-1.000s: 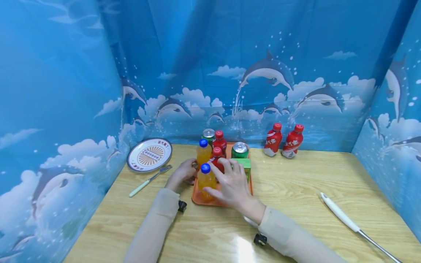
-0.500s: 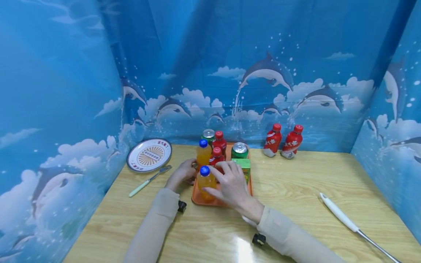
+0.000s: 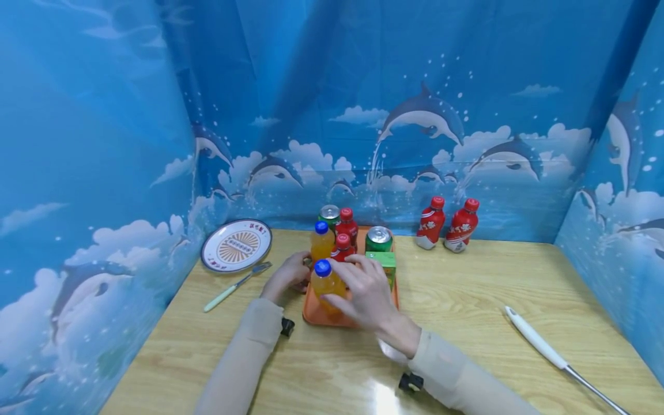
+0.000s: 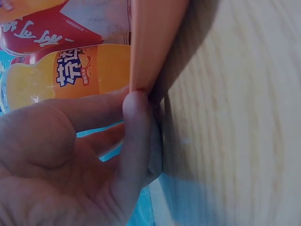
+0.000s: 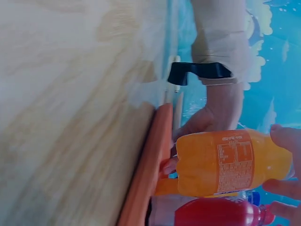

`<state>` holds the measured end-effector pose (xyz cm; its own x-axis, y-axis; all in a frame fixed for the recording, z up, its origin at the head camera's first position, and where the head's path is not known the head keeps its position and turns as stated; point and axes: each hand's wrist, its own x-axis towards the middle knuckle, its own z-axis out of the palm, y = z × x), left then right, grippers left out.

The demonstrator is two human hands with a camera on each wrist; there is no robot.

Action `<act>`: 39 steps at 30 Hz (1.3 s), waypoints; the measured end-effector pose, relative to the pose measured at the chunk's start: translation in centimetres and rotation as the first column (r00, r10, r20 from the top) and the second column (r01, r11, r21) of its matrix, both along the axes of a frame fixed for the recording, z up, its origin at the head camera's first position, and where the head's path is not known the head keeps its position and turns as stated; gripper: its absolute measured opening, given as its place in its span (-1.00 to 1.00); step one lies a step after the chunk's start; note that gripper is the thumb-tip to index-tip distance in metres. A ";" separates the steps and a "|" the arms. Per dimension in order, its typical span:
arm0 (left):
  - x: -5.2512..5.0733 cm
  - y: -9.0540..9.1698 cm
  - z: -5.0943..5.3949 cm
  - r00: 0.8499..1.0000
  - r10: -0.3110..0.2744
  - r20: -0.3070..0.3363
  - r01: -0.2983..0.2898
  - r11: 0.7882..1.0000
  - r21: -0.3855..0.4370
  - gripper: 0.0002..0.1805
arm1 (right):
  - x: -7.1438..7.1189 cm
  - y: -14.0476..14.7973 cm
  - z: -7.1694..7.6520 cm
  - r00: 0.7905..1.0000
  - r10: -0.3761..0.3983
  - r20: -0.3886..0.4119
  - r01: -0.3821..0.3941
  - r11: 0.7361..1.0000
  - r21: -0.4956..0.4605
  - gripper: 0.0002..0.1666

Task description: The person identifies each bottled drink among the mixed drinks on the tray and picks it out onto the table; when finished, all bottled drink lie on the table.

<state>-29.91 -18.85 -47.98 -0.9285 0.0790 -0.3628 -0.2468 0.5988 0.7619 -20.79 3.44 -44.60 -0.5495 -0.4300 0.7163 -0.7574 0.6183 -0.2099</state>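
My left hand [image 3: 287, 274] pinches the left rim of an orange tray [image 4: 157, 37] between thumb and fingers. My right hand [image 3: 370, 294] holds an orange soda bottle [image 5: 211, 162] with a blue cap around its upper part. In the right wrist view, that bottle's base shows just above the tray rim. A second orange soda bottle [image 4: 101, 70] stands beside my left fingers. Also on the tray are two red bottles [image 3: 343, 244] [image 3: 347, 225], a green can [image 3: 379, 241] and a green carton [image 3: 383, 260], partly hidden by my right hand. Another green can [image 3: 329, 214] stands at the back.
A patterned plate [image 3: 212, 248] and a green-handled fork [image 3: 228, 294] lie left of the tray. Two red bottles [image 3: 430, 225] [image 3: 461, 227] stand at the back right. A white-handled utensil [image 3: 536, 340] lies front right. A whitish object [image 3: 391, 350] shows under my right wrist.
The held orange soda bottle dips slightly, then rises and shifts a little right with my right hand. My left hand stays at the tray rim.
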 end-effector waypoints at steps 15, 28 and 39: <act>0.0 0.1 0.0 1.000 -0.005 -0.006 0.004 1.000 -0.026 -0.33 | 0.6 0.6 2.8 0.964 0.074 0.255 -0.034 0.987 -0.159 -0.26; -0.2 0.1 0.0 1.000 -0.002 0.023 0.003 1.000 -0.014 -0.35 | 0.0 1.5 4.4 0.722 0.372 0.583 -0.085 0.884 -0.460 -0.22; -0.3 0.0 0.1 1.000 -0.003 0.027 0.003 1.000 -0.005 -0.32 | -1.2 3.1 6.2 0.531 0.489 0.692 -0.094 0.846 -0.525 -0.23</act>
